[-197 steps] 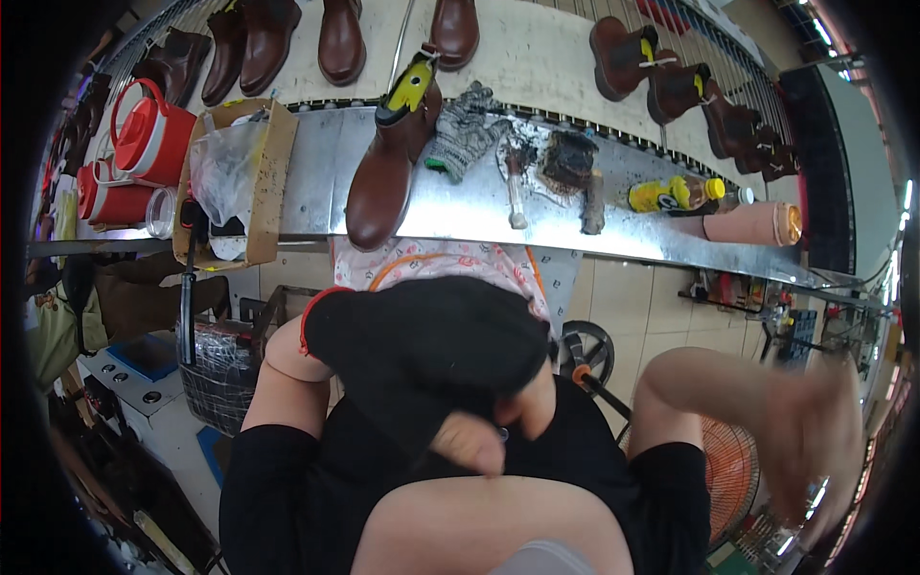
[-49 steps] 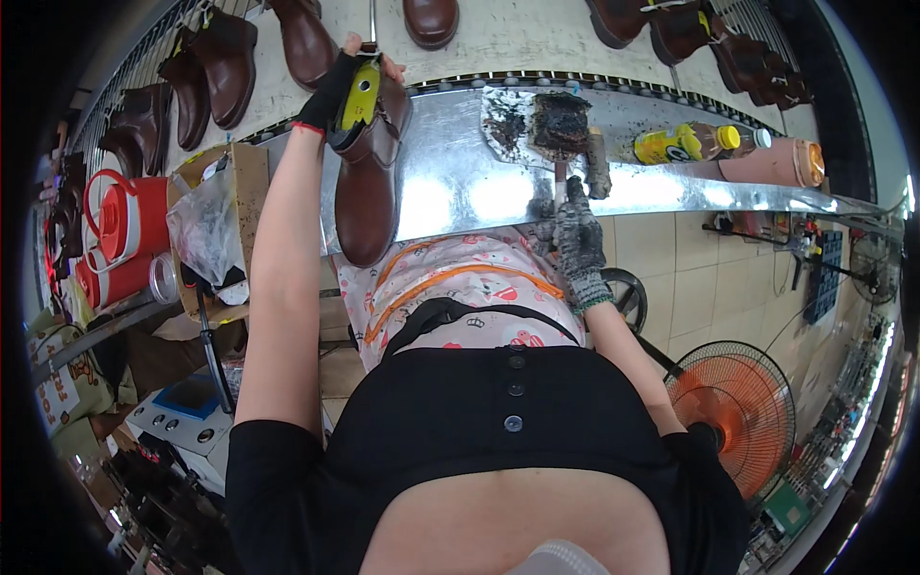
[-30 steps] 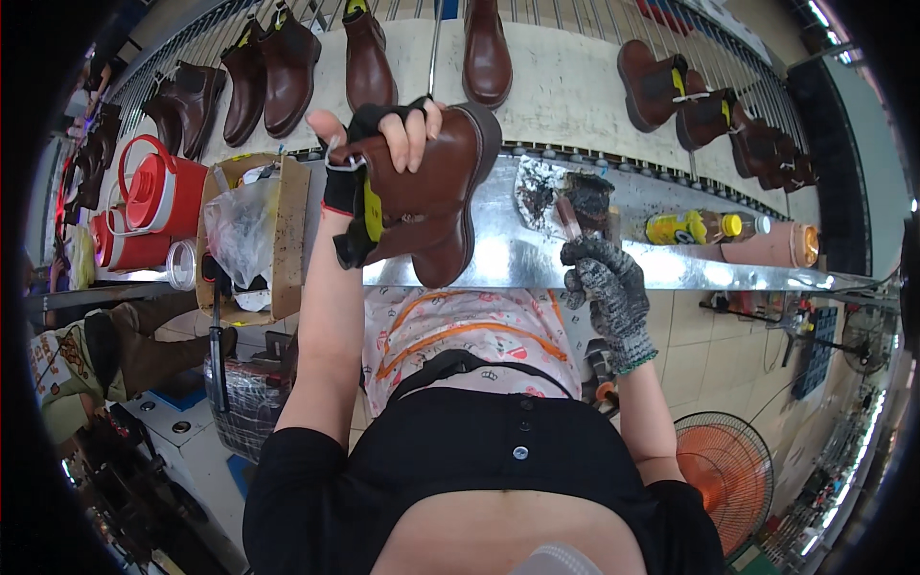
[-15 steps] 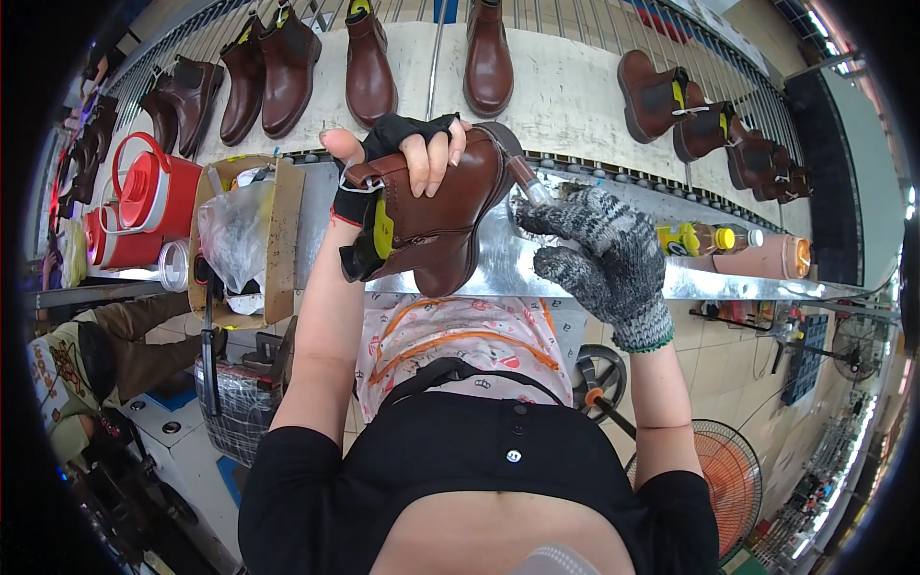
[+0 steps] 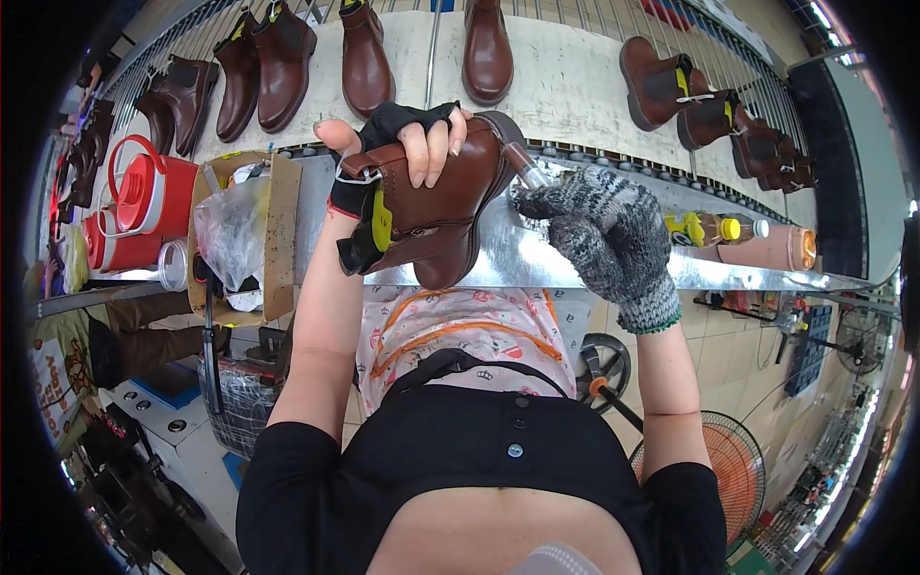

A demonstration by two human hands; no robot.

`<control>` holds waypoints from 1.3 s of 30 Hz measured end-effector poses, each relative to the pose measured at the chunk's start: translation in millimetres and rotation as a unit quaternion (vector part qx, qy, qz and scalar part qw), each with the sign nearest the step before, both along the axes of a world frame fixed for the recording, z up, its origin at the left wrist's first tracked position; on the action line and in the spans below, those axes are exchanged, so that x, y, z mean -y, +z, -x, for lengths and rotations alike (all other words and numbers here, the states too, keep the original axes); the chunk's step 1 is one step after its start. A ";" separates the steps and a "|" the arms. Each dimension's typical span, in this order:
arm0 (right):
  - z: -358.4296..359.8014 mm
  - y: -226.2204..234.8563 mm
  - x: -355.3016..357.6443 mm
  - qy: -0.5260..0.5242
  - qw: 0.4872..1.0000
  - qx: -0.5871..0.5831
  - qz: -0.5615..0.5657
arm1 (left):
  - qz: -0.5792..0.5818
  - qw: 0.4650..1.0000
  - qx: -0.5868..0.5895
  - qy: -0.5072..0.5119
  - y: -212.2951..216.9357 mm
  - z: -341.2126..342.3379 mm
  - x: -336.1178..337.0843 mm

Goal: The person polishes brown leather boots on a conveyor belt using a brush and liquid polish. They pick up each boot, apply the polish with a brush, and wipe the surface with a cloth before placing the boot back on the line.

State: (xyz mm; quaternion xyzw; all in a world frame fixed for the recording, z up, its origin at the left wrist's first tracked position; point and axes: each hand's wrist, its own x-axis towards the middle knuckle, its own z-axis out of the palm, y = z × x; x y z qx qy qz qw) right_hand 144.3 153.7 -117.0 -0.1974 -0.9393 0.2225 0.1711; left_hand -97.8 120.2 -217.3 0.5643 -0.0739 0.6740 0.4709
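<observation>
Left hand (image 5: 422, 153), in a black fingerless glove: fingers bent over the shaft of one brown boot (image 5: 436, 211), grasping it; thumb stands off at 10 o'clock. Boot is held up over the near edge of the metal tabletop (image 5: 522, 259), just short of 12 o'clock from me, its opening turned toward 8 o'clock, sole edge toward 3. Right hand (image 5: 609, 235), at 1 o'clock in a grey knit glove, is closed on a brush (image 5: 528, 171); brush head lies at the sole edge near the heel, contact likely, handle mostly hidden. Handling estimate: boot fairly heavy toward the sole; sole stiff, heel firm, shaft softer and apt to give under a squeeze; smooth leather may slip or mark. Best hold: around the shaft above the heel, clear of the sole edge. Brush judged light; grip it behind the head. Surroundings: cardboard box (image 5: 281, 230) between 10 and 11 o'clock, other boots (image 5: 489, 57) beyond the tabletop at 12.
</observation>
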 end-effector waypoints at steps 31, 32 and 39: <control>15.5 -35.6 1.3 0.023 0.996 -0.039 -0.073 | 0.047 0.998 0.017 0.037 -11.6 31.5 4.3; 18.5 -48.5 0.5 0.031 0.993 -0.061 -0.096 | 0.056 0.997 0.043 0.034 -14.3 32.2 4.8; 40.2 -92.3 10.4 0.011 0.990 -0.095 -0.108 | -0.013 0.999 0.050 0.017 -35.9 69.3 -6.2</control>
